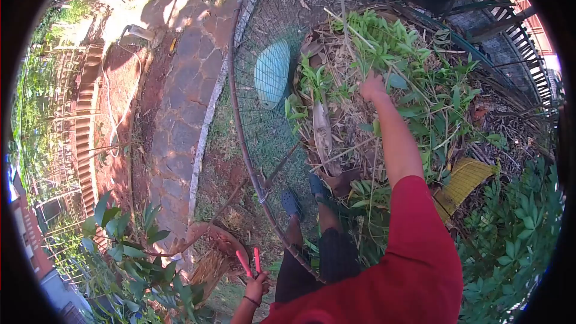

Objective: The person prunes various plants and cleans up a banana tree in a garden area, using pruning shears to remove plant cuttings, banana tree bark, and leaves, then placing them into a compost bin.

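My right hand (373, 86) reaches out over a heap of cut leaves and dry stalks. Its fingers are closed around a green leafy stem (377, 59) at the top of the pile, partly hidden by the leaves. Low on the left, my left hand (255, 286), with a dark band at the wrist, is wrapped around pruning shears (243, 262). Their two red handles point up and apart; the blades are hidden. Around my right hand lie fresh green leaves (432, 99), dry straw and a curled brown husk (322, 132).
A curved rod with mesh netting (233, 84) arches between me and the stone path (180, 90). A pale green oval object (272, 75) lies behind the mesh. Yellow netting (468, 183) sits right of my arm. A cut stump (219, 243) and leafy branches (126, 246) stand at lower left.
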`<act>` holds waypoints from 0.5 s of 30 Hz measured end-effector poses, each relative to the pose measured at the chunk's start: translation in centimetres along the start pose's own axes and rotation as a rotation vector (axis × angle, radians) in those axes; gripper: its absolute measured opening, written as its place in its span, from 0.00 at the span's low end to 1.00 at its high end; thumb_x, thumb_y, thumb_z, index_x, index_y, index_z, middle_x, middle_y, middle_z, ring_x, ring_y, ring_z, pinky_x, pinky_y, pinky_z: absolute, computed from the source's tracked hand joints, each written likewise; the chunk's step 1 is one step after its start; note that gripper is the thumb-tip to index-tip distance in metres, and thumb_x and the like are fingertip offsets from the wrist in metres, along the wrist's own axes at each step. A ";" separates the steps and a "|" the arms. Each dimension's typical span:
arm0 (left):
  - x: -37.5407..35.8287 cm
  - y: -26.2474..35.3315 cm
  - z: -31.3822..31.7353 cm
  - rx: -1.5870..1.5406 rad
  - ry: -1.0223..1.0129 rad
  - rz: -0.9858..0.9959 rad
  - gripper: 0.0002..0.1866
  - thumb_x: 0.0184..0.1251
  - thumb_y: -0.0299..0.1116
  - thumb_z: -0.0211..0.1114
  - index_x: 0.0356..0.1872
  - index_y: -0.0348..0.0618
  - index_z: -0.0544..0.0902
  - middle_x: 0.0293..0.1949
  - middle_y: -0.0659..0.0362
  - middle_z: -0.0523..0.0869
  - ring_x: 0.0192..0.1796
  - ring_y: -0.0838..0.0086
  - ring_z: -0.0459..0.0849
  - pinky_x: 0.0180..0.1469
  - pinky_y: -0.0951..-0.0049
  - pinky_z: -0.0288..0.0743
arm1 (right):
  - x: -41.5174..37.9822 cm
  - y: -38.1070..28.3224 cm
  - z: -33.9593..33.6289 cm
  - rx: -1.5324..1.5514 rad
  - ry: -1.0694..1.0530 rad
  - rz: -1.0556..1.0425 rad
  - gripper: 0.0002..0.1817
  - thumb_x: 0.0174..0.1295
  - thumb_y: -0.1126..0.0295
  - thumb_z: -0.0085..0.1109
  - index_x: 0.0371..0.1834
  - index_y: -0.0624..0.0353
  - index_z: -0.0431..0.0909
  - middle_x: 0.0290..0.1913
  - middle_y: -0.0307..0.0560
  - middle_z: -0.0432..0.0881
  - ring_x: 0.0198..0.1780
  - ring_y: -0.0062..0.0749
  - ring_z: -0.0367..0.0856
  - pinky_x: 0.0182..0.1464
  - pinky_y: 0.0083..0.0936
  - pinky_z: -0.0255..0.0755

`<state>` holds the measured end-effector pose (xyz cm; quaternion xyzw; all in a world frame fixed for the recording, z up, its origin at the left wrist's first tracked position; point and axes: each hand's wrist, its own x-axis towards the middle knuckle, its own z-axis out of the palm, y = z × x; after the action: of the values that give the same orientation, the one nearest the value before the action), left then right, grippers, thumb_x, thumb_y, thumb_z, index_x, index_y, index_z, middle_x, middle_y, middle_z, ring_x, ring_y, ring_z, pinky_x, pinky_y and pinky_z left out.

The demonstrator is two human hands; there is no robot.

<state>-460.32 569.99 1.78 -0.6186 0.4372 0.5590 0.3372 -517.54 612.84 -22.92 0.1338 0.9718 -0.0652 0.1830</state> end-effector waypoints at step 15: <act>-1.8 1.7 2.9 -0.006 -0.017 -0.043 0.09 0.69 0.37 0.62 0.38 0.42 0.79 0.24 0.65 0.77 0.13 0.85 0.60 0.15 0.79 0.48 | -14.5 9.4 2.6 0.070 -0.350 -0.211 0.26 0.70 0.50 0.47 0.38 0.65 0.82 0.36 0.67 0.83 0.43 0.61 0.82 0.49 0.49 0.75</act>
<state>-463.00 572.24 3.27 -0.6241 0.4194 0.5580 0.3510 -500.96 617.91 -20.59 0.0243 0.9309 -0.1399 0.3366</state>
